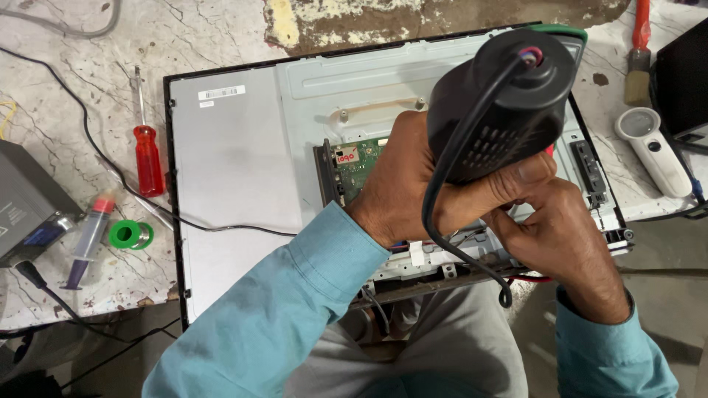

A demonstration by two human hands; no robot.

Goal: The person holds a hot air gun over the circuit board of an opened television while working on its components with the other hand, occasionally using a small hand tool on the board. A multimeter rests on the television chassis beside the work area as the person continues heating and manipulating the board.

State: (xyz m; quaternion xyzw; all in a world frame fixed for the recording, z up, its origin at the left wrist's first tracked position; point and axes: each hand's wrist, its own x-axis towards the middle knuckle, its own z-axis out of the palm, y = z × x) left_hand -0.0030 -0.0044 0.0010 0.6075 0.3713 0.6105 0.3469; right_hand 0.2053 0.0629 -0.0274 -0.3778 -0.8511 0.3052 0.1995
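My left hand is wrapped around the body of a black corded power tool, held above an opened flat-screen panel lying back-side up. The tool's black cable loops down toward my lap. My right hand is closed under the tool, touching the left hand's fingers; what it grips is hidden. A green circuit board shows on the panel's metal back, just left of my left hand. Both sleeves are light blue.
A red-handled screwdriver, a syringe and a green solder spool lie on the cracked marble bench at left, beside a grey box. A brush, a white magnifier and a dark device sit at right.
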